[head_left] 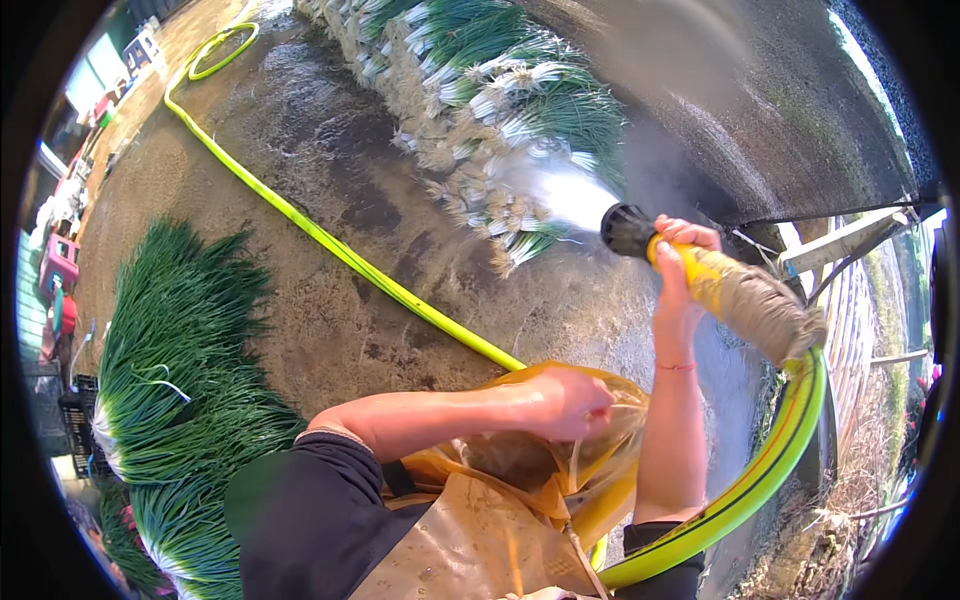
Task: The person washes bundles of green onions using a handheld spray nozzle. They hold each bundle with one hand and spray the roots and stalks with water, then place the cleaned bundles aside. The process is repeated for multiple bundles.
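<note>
My right hand (679, 255) grips the yellow barrel of a hose nozzle (705, 274) with a black ribbed head. A bright spray of water (574, 196) leaves it toward a long pile of green onion bunches (517, 112), whose pale roots and white stems face left. Wrapping covers the rear of the nozzle, where a yellow-green hose (780, 465) joins and curves down past my right arm. My left hand (574, 405) is curled in front of a translucent orange apron (487, 525). Whether its fingers pinch the apron is hidden.
More green onion bunches (187, 360) are heaped at the left, beside a black crate (79, 424). The hose line (300, 217) crosses the wet concrete floor (322, 315) to a loop at the back. A pink stool (58, 262) stands far left; a beam (840, 244) juts in at right.
</note>
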Demonstrator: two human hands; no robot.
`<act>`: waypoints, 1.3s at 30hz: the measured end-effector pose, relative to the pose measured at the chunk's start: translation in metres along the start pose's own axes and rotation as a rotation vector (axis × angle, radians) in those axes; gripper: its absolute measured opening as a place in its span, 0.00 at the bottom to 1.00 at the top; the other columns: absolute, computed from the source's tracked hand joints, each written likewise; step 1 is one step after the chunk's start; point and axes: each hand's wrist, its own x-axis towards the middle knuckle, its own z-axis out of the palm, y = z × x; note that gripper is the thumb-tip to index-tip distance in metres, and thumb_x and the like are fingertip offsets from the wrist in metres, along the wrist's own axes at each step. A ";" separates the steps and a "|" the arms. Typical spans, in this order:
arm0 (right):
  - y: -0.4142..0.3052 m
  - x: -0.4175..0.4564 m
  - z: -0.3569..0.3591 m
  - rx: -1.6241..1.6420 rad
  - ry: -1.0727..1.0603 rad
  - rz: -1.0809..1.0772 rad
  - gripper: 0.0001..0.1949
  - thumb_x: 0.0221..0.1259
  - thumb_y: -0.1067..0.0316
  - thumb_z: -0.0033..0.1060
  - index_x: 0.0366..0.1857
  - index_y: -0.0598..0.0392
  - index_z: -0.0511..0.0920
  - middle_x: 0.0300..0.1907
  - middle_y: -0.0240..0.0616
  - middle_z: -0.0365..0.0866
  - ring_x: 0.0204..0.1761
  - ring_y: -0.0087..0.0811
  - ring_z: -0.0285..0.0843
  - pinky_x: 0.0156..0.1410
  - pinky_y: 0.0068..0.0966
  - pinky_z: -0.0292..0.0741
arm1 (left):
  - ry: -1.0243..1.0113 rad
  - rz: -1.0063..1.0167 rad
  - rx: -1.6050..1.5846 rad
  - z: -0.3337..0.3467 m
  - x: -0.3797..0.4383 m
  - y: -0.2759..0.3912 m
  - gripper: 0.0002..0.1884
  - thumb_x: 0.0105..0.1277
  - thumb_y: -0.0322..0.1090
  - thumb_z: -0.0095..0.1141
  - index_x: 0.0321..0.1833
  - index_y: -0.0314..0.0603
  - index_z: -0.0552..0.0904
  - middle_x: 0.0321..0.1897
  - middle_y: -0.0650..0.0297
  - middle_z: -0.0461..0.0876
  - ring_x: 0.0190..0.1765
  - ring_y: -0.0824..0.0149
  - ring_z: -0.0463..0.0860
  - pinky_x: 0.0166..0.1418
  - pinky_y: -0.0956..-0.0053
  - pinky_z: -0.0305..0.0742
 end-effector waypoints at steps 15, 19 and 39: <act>-0.013 -0.101 -0.062 -0.337 0.099 0.384 0.12 0.45 0.78 0.61 0.33 0.52 0.71 0.32 0.35 0.77 0.41 0.36 0.82 0.69 0.52 0.70 | 0.476 -0.889 0.338 -0.129 0.229 -0.329 0.66 0.42 0.65 0.75 0.82 0.68 0.45 0.82 0.50 0.41 0.80 0.41 0.48 0.77 0.37 0.47; -0.016 -0.100 -0.092 -0.438 0.239 0.435 0.11 0.49 0.71 0.60 0.35 0.52 0.68 0.32 0.37 0.74 0.39 0.35 0.78 0.70 0.54 0.68 | 0.742 -0.846 0.356 -0.080 0.254 -0.374 0.57 0.42 0.55 0.78 0.77 0.70 0.56 0.80 0.42 0.41 0.77 0.31 0.49 0.75 0.30 0.42; 0.008 -0.097 -0.136 -0.535 0.251 0.409 0.14 0.53 0.72 0.66 0.36 0.52 0.67 0.32 0.40 0.74 0.39 0.40 0.78 0.64 0.56 0.72 | 0.699 -0.645 0.757 -0.137 0.384 -0.374 0.34 0.49 0.51 0.75 0.53 0.37 0.77 0.54 0.53 0.78 0.59 0.52 0.77 0.60 0.59 0.74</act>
